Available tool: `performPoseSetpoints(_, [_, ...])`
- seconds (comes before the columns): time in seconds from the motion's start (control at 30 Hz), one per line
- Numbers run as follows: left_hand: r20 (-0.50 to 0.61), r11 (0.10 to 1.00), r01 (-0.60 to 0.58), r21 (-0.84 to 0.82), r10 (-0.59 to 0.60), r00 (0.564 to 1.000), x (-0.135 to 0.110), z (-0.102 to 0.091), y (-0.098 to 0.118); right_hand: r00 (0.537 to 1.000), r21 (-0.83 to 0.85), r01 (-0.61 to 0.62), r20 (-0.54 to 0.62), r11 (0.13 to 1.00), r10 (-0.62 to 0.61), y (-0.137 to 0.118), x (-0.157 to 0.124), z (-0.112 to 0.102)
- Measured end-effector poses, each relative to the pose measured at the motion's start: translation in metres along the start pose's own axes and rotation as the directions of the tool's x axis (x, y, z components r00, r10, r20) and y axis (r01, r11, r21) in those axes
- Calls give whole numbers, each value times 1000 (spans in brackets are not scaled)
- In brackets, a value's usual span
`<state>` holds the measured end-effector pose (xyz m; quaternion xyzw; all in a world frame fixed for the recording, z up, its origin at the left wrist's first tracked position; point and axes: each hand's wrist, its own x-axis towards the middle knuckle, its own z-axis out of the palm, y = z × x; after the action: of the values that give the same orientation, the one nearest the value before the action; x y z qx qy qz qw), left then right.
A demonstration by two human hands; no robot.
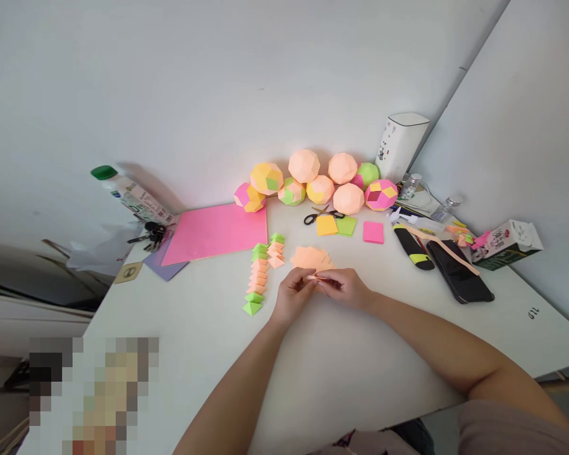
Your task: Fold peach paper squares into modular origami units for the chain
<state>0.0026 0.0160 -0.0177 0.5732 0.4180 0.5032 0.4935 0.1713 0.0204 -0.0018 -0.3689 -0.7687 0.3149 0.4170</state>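
My left hand [296,292] and my right hand [344,287] meet over the table, fingers pinched together on a small peach paper piece [315,278]. Most of that piece is hidden by the fingers. Just beyond the hands lies a spread pile of peach paper sheets [310,256]. To the left of my left hand runs a row of folded green and peach paper units [258,272], with a shorter row of the same kind [275,251] beside it.
Several paper balls [304,166] are stacked against the wall. Scissors [323,215], yellow notes [327,225] and pink notes [373,232] lie before them. A pink board [218,234] and a bottle [133,193] are left; a phone [459,272], utility knife [413,248] and carton [508,243] are right.
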Motion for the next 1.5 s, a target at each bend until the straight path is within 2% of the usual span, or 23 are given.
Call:
performPoseSetpoints(0.1, [-51,983,-116,140,125,991,1,0,0,1000,-15,0,11,1000,0,-1,0,0])
performPoseSetpoints(0.17, [-39,981,-137,140,144,989,1,0,2,999,-27,-20,25,999,21,-2,1,-1])
performPoseSetpoints(0.3, [34,998,-29,57,27,999,-1,1,8,996,-5,-87,7,996,88,-1,1,0])
performPoseSetpoints(0.43, [49,998,65,-13,-64,997,-2,1,9,990,14,-142,-24,990,142,3,0,1])
performPoseSetpoints(0.77, [18,1000,-9,9,9,1000,-1,1,11,999,-21,-47,-9,999,47,1,2,-3])
performPoseSetpoints(1.5, [30,988,-39,147,35,999,-2,1,17,995,5,-87,40,996,87,-4,5,-5])
